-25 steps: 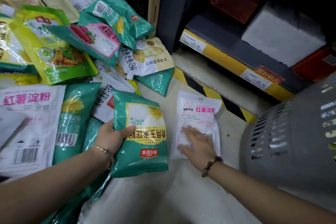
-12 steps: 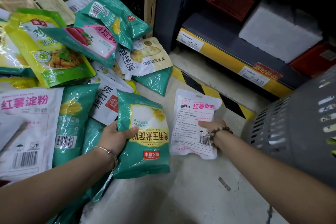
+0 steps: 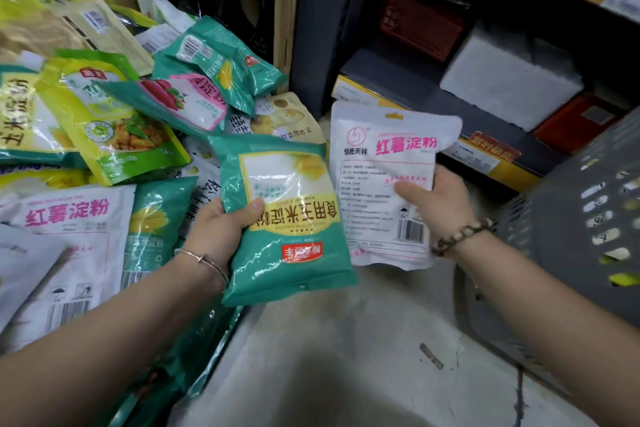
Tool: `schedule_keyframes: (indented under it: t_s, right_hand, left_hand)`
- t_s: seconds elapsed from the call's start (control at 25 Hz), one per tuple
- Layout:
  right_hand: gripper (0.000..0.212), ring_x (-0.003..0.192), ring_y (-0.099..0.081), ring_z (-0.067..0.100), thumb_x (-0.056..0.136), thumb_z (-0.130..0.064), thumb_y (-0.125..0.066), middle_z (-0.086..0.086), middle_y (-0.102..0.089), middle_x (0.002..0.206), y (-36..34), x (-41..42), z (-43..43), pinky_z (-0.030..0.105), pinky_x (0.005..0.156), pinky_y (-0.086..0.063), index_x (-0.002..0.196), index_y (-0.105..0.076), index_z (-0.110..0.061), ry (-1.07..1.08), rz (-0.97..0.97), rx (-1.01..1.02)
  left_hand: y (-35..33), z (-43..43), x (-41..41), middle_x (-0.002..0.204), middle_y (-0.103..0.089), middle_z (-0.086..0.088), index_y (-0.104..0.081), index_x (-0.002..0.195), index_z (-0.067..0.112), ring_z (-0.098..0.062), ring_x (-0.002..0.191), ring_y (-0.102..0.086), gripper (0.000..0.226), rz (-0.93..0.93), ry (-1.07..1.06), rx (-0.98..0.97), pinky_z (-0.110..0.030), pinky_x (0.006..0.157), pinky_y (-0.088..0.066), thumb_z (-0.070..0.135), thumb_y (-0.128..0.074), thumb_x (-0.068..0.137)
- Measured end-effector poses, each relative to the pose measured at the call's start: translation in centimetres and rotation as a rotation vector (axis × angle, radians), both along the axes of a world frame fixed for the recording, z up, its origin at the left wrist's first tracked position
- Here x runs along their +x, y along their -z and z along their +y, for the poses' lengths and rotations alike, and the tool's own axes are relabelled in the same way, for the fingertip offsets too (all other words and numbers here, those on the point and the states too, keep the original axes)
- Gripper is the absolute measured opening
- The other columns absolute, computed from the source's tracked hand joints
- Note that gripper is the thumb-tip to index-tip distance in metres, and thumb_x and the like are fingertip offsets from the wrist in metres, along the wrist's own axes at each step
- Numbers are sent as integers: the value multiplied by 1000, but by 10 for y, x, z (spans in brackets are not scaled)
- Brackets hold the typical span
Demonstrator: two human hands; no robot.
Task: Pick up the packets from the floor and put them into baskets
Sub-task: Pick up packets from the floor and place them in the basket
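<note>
I see the left hand (image 3: 221, 232) gripping the green packet (image 3: 287, 218) mid-frame; the right hand (image 3: 440, 205) pinching the white packet (image 3: 384, 184); either could slip short of the grey basket (image 3: 571, 236) at right.

The left hand (image 3: 221, 232) holds the left packet (image 3: 287, 218) up above the floor (image 3: 329, 357), thumb on its front, near the middle of the view. Just beside it to the right, the right hand (image 3: 443, 205) holds the right packet (image 3: 381, 184) by its right edge. The left packet's edge lies in front of the right packet's lower left corner. They may be touching, though blur makes that hard to tell. To the left of both, a pile of packets (image 3: 104, 115) lies heaped on the floor, overlapping one another. The basket (image 3: 561, 229) stands at the far right, beside the right forearm. Behind the held packets runs a shelf (image 3: 391, 76) with boxes (image 3: 509, 87) on it.
</note>
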State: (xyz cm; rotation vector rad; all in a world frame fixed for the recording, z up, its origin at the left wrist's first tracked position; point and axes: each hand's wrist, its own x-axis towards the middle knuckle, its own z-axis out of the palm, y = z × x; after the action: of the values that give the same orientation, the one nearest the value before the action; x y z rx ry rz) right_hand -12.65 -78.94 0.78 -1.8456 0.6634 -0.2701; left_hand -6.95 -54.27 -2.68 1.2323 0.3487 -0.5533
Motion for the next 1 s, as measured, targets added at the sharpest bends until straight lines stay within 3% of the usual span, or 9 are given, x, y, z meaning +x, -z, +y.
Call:
schedule_keyframes:
  t_s: [0.2,0.4,0.52,0.72,0.88,1.0]
  right_hand:
    - [21,83,-68,11,82,-1,-64,-2,-71,93,-59,6,25,30,74,-54,90,-64,-20,46,-192,-14]
    - [21,74,-69,10,82,-2,-65,-13,-71,74,-128,-2,19,33,72,-56,80,-65,-23,92,-289,-70]
    - [19,79,-70,15,83,-3,-64,-7,-73,82,-163,-19,7,40,76,-56,83,-66,-22,115,-329,-100]
    - [22,89,-70,21,83,-2,-62,1,-73,96,-220,-45,-18,39,77,-55,98,-66,-17,42,-402,-175]
    - [25,81,-71,22,71,-9,-65,3,-74,89,-268,-66,-63,29,63,-58,95,-69,-14,-31,-437,-260]
    - [24,76,-71,26,66,-16,-65,7,-74,88,-286,-88,-109,32,56,-56,88,-73,-21,-46,-404,-253]
  left_hand:
    - [-51,8,18,70,-72,-10,-66,84,12,-24,56,-69,13,-172,-33,-122,-33,45,-53,2,-59,85]
    - [-93,-12,23,69,-72,-8,-65,86,12,-21,57,-69,13,-268,-35,-240,-32,47,-55,2,-57,85]
    - [-115,-33,18,71,-73,-8,-64,90,12,-23,58,-69,11,-287,-5,-310,-34,48,-55,4,-58,85]
    - [-148,-65,0,67,-72,-7,-63,87,12,-20,54,-68,11,-276,-40,-435,-31,42,-52,4,-56,86]
    - [-180,-92,-20,74,-73,-12,-72,70,14,-25,57,-69,11,-284,51,-510,-34,43,-53,9,-62,72]
    - [-203,-123,-37,80,-73,-15,-75,70,17,-28,62,-70,14,-326,171,-515,-37,46,-54,14,-62,65]
